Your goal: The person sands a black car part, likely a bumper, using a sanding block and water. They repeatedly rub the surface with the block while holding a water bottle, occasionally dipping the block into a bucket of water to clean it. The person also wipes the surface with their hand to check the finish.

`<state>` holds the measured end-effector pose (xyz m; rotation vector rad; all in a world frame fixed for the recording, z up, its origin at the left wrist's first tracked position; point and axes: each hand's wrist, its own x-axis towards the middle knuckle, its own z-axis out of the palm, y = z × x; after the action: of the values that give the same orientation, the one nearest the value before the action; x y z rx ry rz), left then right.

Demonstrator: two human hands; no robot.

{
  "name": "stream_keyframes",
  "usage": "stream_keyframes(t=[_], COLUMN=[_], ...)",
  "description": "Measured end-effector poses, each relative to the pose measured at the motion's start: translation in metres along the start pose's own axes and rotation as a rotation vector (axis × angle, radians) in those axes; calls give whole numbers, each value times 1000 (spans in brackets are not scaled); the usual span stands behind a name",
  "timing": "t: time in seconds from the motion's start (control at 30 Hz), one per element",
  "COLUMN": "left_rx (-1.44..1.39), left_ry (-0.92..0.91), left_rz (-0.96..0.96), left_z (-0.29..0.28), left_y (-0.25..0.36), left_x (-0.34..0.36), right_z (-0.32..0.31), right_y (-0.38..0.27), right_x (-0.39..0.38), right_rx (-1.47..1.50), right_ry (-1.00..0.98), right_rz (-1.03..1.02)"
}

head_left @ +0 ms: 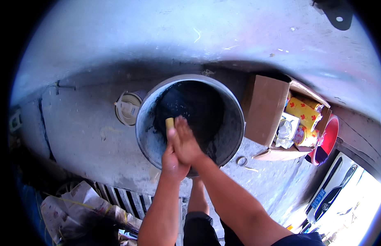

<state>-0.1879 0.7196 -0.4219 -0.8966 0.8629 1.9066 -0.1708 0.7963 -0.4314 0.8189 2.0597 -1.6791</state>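
My left hand [172, 156] is closed on a short yellow cylinder [170, 122], held upright over a large grey tub [141, 135] with dark liquid [190, 102] inside. My right hand [184, 141] lies against my left hand and the cylinder from the right, palm inward, fingers stretched out and slightly blurred. Whether it grips the cylinder too is hidden.
A lidded pail [127, 108] stands left of the tub. An open cardboard box [266, 110] holds several yellow packages [305, 115], beside a red basin [329, 135]. A grate [120, 197] and crumpled paper [71, 209] lie below left; a car [334, 184] shows at lower right.
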Motion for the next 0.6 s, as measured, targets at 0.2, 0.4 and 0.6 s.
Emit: stream_keyframes(t=[0.2,0.4,0.6], left_rx=[53,-85,205], left_ry=[-223,-272,-157], left_rz=[-140,-93,-31], left_z=[-28,-24,-35], left_y=[35,38,50], left_x=[-11,-29,-30], right_z=[-3,-22,-41], right_y=[-17,17,18], right_x=[-106,-36,-31], right_rx=[135,711,807], right_ry=[-187,34,-26], right_rz=[-124,478,325])
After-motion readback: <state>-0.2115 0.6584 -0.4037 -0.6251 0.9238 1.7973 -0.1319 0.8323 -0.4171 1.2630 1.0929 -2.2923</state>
